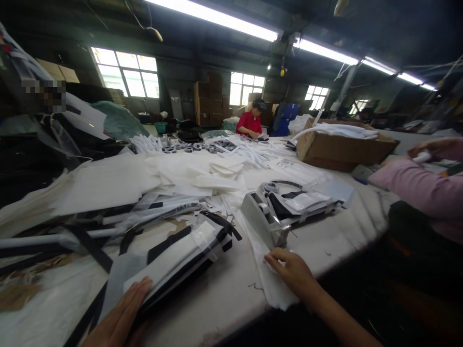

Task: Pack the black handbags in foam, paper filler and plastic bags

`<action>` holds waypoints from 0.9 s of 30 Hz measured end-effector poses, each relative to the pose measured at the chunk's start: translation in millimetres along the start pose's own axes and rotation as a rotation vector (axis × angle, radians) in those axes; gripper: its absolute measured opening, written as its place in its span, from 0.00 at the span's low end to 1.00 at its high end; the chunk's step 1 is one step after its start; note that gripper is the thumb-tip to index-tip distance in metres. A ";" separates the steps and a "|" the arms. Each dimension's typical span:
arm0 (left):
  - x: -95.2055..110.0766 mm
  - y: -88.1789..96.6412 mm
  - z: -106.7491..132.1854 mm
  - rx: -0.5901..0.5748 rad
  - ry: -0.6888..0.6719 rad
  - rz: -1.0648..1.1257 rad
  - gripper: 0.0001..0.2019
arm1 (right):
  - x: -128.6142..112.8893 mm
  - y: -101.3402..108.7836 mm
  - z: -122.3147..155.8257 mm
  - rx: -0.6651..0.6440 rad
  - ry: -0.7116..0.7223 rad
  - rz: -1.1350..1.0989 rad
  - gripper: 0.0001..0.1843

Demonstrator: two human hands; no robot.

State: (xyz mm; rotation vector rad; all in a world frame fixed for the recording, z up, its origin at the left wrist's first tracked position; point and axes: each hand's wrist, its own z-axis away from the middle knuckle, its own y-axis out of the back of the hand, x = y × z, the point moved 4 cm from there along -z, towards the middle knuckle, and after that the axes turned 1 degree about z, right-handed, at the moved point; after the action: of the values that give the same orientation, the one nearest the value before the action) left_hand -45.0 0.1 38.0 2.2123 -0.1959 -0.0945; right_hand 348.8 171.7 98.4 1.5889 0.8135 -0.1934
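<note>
My left hand (123, 311) lies with straight fingers on the near end of a bundle (173, 255) of black material wrapped in white paper. Clear tape crosses the far end of that bundle. My right hand (292, 272) is closed in a pinch at the near end of a grey tape dispenser (264, 219); whatever is between the fingertips is too small to make out. Beneath the dispenser and this hand is a thin white sheet (269, 284). A second black and white bundle (307, 200) rests just beyond the dispenser.
White sheets (104, 180) are heaped at the left, with black straps (88, 246) and plastic nearer me. A cardboard box (340, 149) stands at the back right. A co-worker in pink (423, 183) is close on the right; another in red (249, 123) works across the table.
</note>
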 end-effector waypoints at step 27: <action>9.9 40.0 -39.6 0.008 0.272 -0.040 0.24 | -137.1 -130.6 50.7 -0.168 0.483 -0.120 0.20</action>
State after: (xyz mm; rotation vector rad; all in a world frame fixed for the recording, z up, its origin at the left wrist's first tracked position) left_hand -34.1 5.7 93.8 2.2101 -0.0005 0.1852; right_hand 186.8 68.5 59.4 1.4450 1.2654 0.1791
